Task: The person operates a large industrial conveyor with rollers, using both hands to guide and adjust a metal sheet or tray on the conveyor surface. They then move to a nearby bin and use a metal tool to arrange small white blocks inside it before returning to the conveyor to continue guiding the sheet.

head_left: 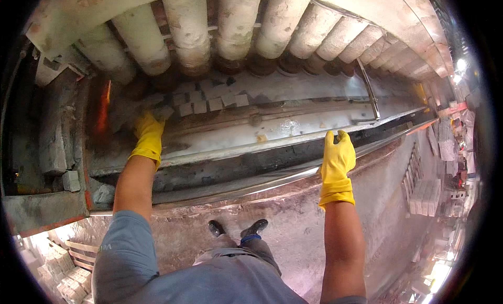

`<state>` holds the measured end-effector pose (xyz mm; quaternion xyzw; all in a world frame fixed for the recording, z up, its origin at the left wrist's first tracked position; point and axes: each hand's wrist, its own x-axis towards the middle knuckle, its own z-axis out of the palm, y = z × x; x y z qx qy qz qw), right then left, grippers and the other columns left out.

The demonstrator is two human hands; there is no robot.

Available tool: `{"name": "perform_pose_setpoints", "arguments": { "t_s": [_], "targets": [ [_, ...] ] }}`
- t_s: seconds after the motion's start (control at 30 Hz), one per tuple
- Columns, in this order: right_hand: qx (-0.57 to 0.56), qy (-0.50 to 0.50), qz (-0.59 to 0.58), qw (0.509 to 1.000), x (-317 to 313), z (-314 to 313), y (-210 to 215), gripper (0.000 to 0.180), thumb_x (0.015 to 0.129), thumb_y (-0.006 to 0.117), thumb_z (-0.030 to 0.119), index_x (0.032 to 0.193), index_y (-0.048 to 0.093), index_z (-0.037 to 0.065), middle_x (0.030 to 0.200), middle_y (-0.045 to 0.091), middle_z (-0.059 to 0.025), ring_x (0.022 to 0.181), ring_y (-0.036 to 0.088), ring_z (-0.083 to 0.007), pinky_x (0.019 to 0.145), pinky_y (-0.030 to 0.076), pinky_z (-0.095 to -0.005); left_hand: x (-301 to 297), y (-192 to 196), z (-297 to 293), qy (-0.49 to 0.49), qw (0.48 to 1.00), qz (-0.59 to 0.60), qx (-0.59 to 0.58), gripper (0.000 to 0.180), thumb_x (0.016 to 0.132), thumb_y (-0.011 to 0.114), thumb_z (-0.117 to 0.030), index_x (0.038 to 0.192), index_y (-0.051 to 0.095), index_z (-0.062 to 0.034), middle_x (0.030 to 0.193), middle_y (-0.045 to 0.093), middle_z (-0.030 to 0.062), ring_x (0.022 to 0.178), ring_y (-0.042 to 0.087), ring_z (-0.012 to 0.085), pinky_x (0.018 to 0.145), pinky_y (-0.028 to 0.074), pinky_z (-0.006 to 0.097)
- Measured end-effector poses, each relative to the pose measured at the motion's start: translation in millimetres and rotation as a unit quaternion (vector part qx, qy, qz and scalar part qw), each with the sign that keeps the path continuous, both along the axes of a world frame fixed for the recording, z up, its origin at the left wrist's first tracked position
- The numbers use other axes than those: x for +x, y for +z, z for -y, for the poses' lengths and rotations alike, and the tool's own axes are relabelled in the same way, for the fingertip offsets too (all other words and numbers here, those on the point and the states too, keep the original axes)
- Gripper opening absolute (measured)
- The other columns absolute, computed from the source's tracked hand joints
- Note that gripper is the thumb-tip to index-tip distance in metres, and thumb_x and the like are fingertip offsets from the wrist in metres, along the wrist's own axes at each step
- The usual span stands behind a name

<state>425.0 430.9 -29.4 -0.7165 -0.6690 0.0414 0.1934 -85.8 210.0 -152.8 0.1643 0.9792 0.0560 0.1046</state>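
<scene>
A yellow rubber glove covers my left hand (149,139), which reaches over the wet machine bed at the left. Its fingertips are beside a grey stone block (163,113); they are blurred, and I cannot tell whether they grip it. Just to the right and beyond lies a cluster of small square grey blocks (200,106). My right hand (338,160), also gloved in yellow, hovers by the metal rail (293,174) along the front edge. Its fingers are loosely bent, with a gap between thumb and forefinger and nothing visible in them.
Large pale rollers (238,26) line the far side above the bed. A metal bar (369,89) stands at the right of it. A dark trough (230,160) runs along the near side. Stacked pale blocks (424,196) sit far right, and more blocks (65,275) at lower left.
</scene>
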Motion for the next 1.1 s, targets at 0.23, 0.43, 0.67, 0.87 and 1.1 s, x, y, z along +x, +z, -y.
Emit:
{"name": "perform_pose_setpoints", "arguments": {
  "t_s": [0.23,0.43,0.67,0.87,1.1],
  "targets": [
    [0.003,0.009,-0.004,1.000,-1.2,-3.6,-2.5,0.059,0.099,0.067,0.053,0.136,0.074,0.008,0.128,0.078,-0.0189,0.119,0.073,-0.0391,0.102,0.055,-0.0491,0.4,-36.3,-7.4,-0.065,0.994,0.061,-0.067,0.102,0.093,0.073,-0.065,0.173,0.033,-0.0147,0.177,0.031,0.0240,0.164,0.031,0.0409,0.130,0.031,0.056],
    [0.000,0.007,-0.018,1.000,-3.0,-6.4,1.7,0.061,0.099,0.066,0.054,0.137,0.074,0.007,0.128,0.078,-0.0191,0.118,0.073,-0.0394,0.101,0.056,-0.0488,-32.6,-5.1,36.4,-0.017,0.999,0.017,-0.034,0.079,0.094,0.075,-0.059,0.153,0.062,-0.0083,0.158,0.059,0.0223,0.143,0.059,0.0420,0.116,0.050,0.051],
    [0.010,0.023,-0.008,1.000,-15.8,-16.1,8.6,0.062,0.099,0.064,0.055,0.136,0.074,0.007,0.124,0.079,-0.0190,0.116,0.074,-0.0391,0.100,0.056,-0.0486,-98.1,30.6,60.5,-0.041,0.994,0.015,-0.104,0.074,0.094,0.075,-0.058,0.147,0.066,-0.0066,0.151,0.064,0.0227,0.138,0.062,0.0422,0.113,0.051,0.051],
    [-0.010,0.019,-0.010,1.000,-42.3,-32.9,26.6,0.065,0.098,0.065,0.059,0.135,0.074,0.006,0.125,0.079,-0.0177,0.116,0.074,-0.0394,0.100,0.056,-0.0489,-125.3,66.4,69.5,-0.116,0.980,0.075,-0.143,0.070,0.094,0.076,-0.057,0.141,0.070,-0.0051,0.144,0.068,0.0231,0.133,0.065,0.0424,0.111,0.053,0.051],
    [-0.035,0.024,0.025,0.999,-64.8,-51.5,37.3,0.061,0.099,0.065,0.057,0.134,0.074,0.007,0.123,0.080,-0.0176,0.114,0.075,-0.0388,0.097,0.057,-0.0512,-86.3,129.2,109.3,-0.201,0.971,0.124,-0.044,0.063,0.094,0.076,-0.055,0.133,0.075,-0.0042,0.133,0.074,0.0243,0.127,0.068,0.0431,0.108,0.053,0.051]
  ]
}}
